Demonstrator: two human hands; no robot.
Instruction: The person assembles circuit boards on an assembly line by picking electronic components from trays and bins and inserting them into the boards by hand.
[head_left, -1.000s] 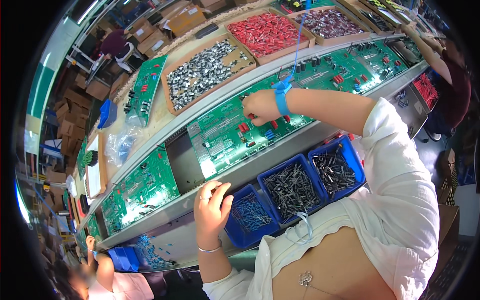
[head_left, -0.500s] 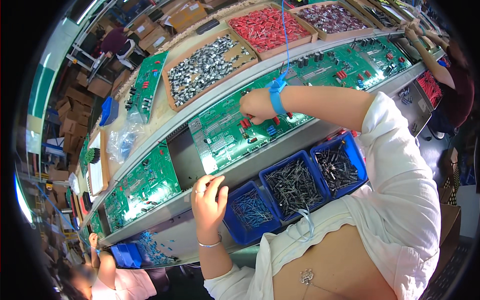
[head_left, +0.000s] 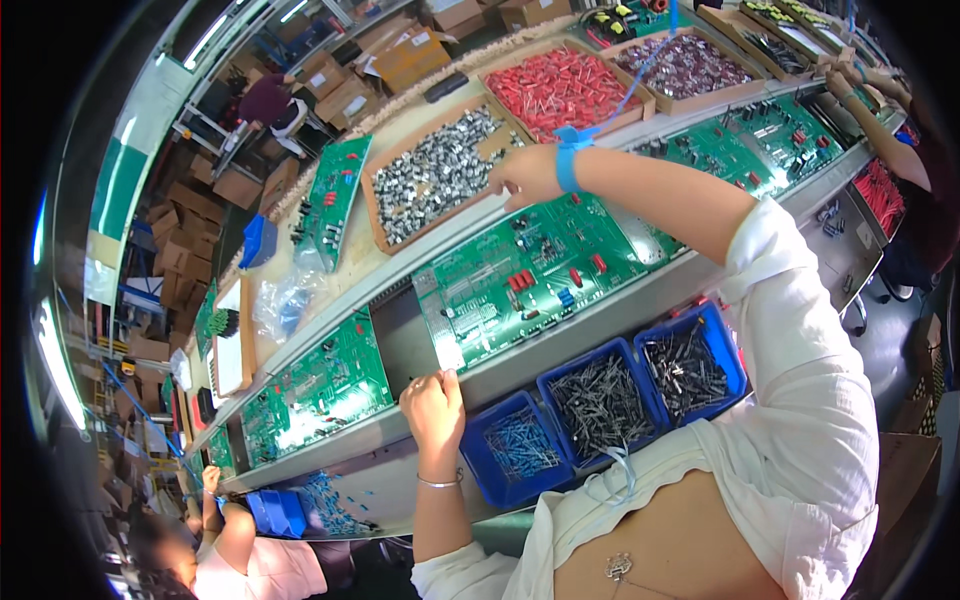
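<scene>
Where the long grey conveyor line (head_left: 640,300) crosses the view on a slant, a green circuit board (head_left: 530,275) lies flat in its channel, roughly rectangular, studded with red, blue and black components, its near left corner glaring white under the lamps. A dark bare gap separates it from the next green board (head_left: 315,400) to the left; more boards follow on the right, nearly edge to edge.

Left hand (head_left: 435,405): at the board's near left corner, on the rail edge, fingers curled together; whether they pinch anything cannot be told. A thin bangle sits on the wrist.

Right hand (head_left: 527,172): reached across the board's far edge to the lip of a cardboard tray of silver-black capacitors (head_left: 435,180), fingers bunched narrow; a held part cannot be made out. A blue wrist strap (head_left: 568,160) with a coiled lead circles the wrist.

Behind: cardboard tray of red components (head_left: 560,90); tray of dark mixed parts (head_left: 685,65).

Near edge: three blue plastic bins (head_left: 600,400) of leaded parts, side by side below the rail.

Far left: stacked brown cartons (head_left: 200,225); clear plastic bag (head_left: 285,305).
</scene>
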